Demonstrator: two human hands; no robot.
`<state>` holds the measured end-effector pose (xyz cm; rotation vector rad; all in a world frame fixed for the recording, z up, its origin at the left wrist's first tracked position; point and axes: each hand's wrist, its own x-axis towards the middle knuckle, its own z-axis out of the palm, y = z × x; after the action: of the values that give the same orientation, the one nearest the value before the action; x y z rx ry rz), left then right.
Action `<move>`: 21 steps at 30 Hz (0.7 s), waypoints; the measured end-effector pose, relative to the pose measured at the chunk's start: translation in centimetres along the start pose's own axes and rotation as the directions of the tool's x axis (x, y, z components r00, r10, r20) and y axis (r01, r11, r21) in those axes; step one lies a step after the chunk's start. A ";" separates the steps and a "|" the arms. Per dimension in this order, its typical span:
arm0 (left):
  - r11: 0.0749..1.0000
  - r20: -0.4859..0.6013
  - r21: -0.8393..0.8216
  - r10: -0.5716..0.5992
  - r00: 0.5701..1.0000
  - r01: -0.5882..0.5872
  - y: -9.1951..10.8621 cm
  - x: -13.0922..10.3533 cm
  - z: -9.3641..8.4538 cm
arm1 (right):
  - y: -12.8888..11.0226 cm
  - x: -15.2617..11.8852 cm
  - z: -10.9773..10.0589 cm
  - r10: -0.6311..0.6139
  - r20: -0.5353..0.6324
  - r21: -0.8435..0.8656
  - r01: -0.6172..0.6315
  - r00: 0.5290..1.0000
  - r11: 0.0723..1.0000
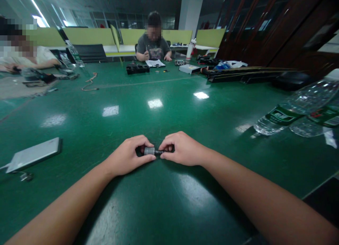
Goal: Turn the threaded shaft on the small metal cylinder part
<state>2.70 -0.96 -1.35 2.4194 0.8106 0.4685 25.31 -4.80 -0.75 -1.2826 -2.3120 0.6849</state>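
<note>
My left hand (132,155) pinches a small grey metal cylinder (149,151), like a little motor, between thumb and fingers. From its right end a dark ridged shaft (158,152) sticks out sideways. Thumb and fingertips of my right hand (181,148) are closed on the far end of that shaft, hiding its tip. Both hands rest low over the green tabletop (127,125), close together with the part level between them.
To the left lies a flat silver device (35,155) with a cable. Clear plastic bottles (280,114) stand at the right. Dark rails (238,73) and a black tray (137,68) lie farther back. Two people sit across the table, one (153,43) writing on papers (155,63).
</note>
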 end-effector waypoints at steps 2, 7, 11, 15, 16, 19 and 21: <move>1.000 -0.008 0.001 0.021 1.000 -0.021 0.0 0.0 0.0 | 0.1 -0.1 -0.1 0.000 0.002 -0.003 0.000 1.000 1.000; 1.000 -0.014 0.004 0.024 1.000 -0.024 0.1 0.1 0.0 | 0.3 -0.2 -0.1 0.018 0.007 0.005 -0.018 1.000 1.000; 1.000 -0.013 0.009 0.015 1.000 -0.015 0.0 0.1 0.1 | 0.5 -0.2 -0.2 0.022 0.005 0.018 -0.022 1.000 1.000; 1.000 -0.014 0.008 0.009 1.000 -0.009 -0.1 0.1 0.1 | 0.7 -0.2 -0.3 0.038 0.013 0.038 -0.038 0.999 0.999; 1.000 -0.012 0.008 0.008 1.000 -0.008 -0.1 0.1 0.1 | 0.7 -0.3 -0.3 0.042 0.016 0.041 -0.042 0.999 0.998; 1.000 -0.006 0.011 0.003 1.000 -0.003 -0.1 0.1 0.1 | 0.8 -0.3 -0.3 0.051 0.021 0.039 -0.052 0.998 0.998; 1.000 -0.008 0.011 0.003 1.000 -0.003 -0.1 0.1 0.1 | 0.8 -0.4 -0.4 0.059 0.027 0.039 -0.060 0.998 0.997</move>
<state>2.76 -0.90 -1.50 2.4302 0.8152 0.4768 26.27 -4.67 -0.94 -1.3363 -2.2763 0.7676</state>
